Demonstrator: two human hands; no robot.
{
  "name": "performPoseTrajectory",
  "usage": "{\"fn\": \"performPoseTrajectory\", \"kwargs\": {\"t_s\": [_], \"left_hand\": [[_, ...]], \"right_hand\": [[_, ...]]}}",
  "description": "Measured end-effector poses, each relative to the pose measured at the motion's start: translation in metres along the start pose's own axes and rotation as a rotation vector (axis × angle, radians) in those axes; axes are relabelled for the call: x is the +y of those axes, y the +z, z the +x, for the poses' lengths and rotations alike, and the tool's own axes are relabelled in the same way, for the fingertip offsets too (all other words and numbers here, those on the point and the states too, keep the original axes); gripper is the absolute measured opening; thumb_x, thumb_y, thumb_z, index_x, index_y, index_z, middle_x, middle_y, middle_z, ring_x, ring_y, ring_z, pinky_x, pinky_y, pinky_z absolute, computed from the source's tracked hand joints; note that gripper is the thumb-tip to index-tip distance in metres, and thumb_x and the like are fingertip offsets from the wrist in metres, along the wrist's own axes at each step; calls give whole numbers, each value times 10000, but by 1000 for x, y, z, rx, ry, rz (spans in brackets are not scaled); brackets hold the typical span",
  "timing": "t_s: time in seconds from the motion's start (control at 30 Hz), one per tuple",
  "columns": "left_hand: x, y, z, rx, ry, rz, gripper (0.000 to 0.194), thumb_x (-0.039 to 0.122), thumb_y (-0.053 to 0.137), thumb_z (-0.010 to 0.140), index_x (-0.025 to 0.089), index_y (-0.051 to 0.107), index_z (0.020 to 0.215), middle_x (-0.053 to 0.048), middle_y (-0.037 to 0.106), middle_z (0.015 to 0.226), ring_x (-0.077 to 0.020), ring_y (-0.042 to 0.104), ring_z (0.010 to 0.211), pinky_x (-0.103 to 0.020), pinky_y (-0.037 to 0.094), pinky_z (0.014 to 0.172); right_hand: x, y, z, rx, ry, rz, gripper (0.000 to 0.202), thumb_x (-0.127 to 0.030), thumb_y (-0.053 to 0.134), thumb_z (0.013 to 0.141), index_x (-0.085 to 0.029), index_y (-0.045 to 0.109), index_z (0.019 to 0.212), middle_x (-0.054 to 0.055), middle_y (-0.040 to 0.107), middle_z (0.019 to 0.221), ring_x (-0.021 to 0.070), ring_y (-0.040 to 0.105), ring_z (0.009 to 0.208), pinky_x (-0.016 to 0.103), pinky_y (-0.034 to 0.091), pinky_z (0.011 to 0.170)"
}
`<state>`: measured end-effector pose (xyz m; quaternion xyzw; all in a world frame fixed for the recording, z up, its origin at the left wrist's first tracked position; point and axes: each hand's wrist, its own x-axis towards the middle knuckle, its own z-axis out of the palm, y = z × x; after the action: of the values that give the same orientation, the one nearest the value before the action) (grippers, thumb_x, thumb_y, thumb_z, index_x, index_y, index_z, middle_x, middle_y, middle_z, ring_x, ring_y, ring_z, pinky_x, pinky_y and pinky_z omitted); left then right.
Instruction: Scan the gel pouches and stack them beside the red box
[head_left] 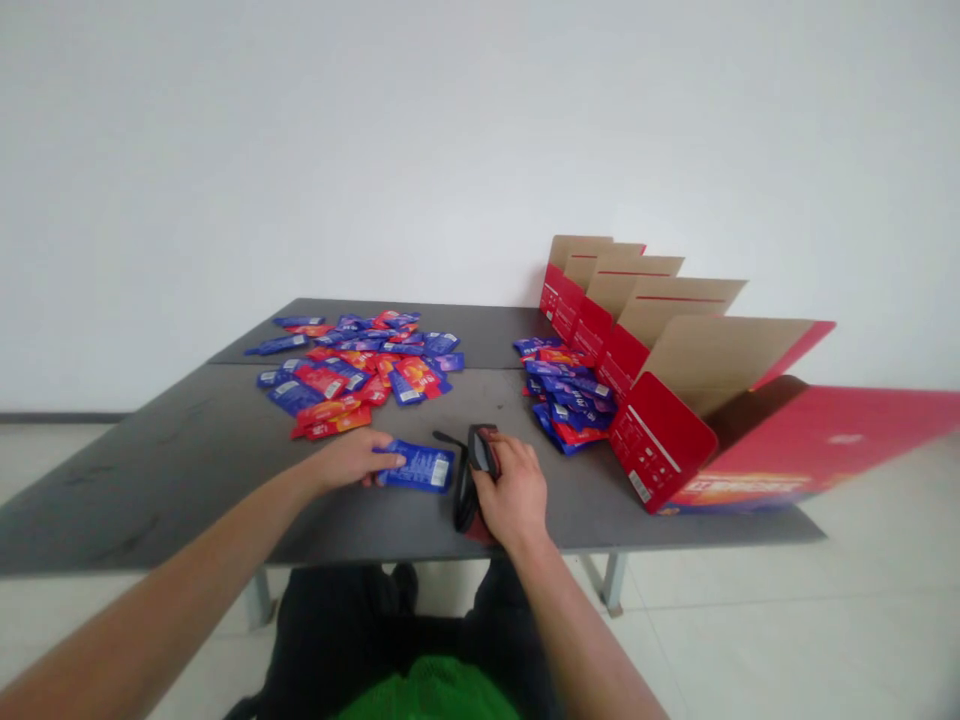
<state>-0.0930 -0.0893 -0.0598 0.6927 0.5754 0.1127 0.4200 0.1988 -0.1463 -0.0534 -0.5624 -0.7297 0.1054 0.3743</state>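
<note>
My left hand (358,460) pinches the left end of a blue sachet (420,467) between thumb and fingers. White print and a white barcode patch show on the sachet's upward face. Close to its right end, my right hand (516,487) is closed around a black handheld device (466,490) that looks like a barcode scanner. A greyish window sits at the device's top, and a thin black piece sticks out to the left. The fingers cover much of it. Beyond my left hand lies a loose pile of blue and red sachets (352,365).
Another heap of sachets (566,395) lies against a row of several open red cardboard boxes (660,440) on the right, flaps raised. Everything rests on a dark grey table (210,450). A white wall (420,150) stands behind it.
</note>
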Motion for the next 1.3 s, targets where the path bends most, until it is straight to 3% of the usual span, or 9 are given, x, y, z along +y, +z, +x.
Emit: {"fn": "performPoseTrajectory", "kwargs": {"t_s": [0.13, 0.27, 0.47, 0.57, 0.7, 0.83, 1.03, 1.23, 1.3], "left_hand": [[-3, 14, -5, 218, -2, -47, 424, 623, 648, 834, 209, 706, 905, -9, 704, 673, -210, 666, 621, -295, 516, 550], [0, 23, -16, 327, 171, 60, 304, 503, 596, 889, 231, 731, 899, -36, 776, 887, -267, 720, 881, -359, 563, 804], [4, 34, -28, 367, 191, 303, 423, 570, 509, 976, 234, 645, 758, -31, 698, 844, -229, 677, 813, -334, 504, 765], [4, 38, -29, 377, 189, 330, 429, 561, 494, 987, 236, 642, 749, -36, 710, 864, -228, 685, 820, -333, 508, 767], [1, 43, -27, 402, 145, 343, 225, 374, 534, 946, 269, 728, 994, -49, 775, 1106, -267, 692, 1073, -360, 527, 935], [1, 45, -29, 429, 194, 312, 198, 363, 555, 935, 255, 718, 899, -68, 749, 1094, -268, 683, 1046, -364, 519, 955], [7, 44, -33, 401, 240, 301, 344, 489, 531, 985, 234, 677, 805, -55, 691, 943, -230, 661, 872, -327, 502, 836], [-1, 48, -30, 412, 247, 299, 233, 403, 552, 975, 255, 726, 932, -66, 730, 1096, -259, 677, 1030, -340, 495, 916], [-1, 48, -30, 422, 250, 300, 242, 408, 548, 985, 253, 721, 919, -56, 730, 1043, -252, 677, 1000, -334, 497, 894]], "right_hand": [[-43, 28, 8, -53, -133, -72, 218, -285, 627, 942, -224, 683, 1144, 72, 648, 1347, 272, 522, 1181, 415, 438, 1009], [-56, 54, 17, -175, -221, -168, 213, -316, 634, 960, -225, 678, 1147, 73, 673, 1274, 274, 531, 1128, 399, 453, 907], [-7, 20, 49, -271, -19, -391, 225, -279, 512, 1031, -194, 721, 1040, 118, 702, 1115, 278, 571, 1026, 404, 455, 855], [-17, 4, 54, -226, -51, -364, 190, -262, 566, 994, -199, 717, 1089, 122, 695, 1165, 279, 563, 1046, 411, 459, 892], [-56, 27, 35, -212, -307, -214, 252, -326, 632, 966, -243, 669, 1201, 70, 649, 1316, 266, 525, 1143, 398, 460, 938], [-48, 52, 31, -307, -268, -263, 207, -313, 578, 1006, -239, 681, 1170, 60, 681, 1244, 261, 547, 1093, 393, 464, 904], [-11, 21, 61, -261, -46, -411, 221, -279, 546, 1018, -195, 709, 1140, 118, 703, 1164, 285, 570, 1055, 400, 456, 871], [-41, 33, 37, -310, -346, -264, 220, -325, 648, 968, -257, 680, 1174, 51, 668, 1304, 262, 538, 1139, 382, 446, 925], [-34, 38, 37, -350, -304, -300, 194, -342, 622, 991, -258, 689, 1152, 52, 689, 1246, 258, 552, 1102, 377, 446, 904]]}}
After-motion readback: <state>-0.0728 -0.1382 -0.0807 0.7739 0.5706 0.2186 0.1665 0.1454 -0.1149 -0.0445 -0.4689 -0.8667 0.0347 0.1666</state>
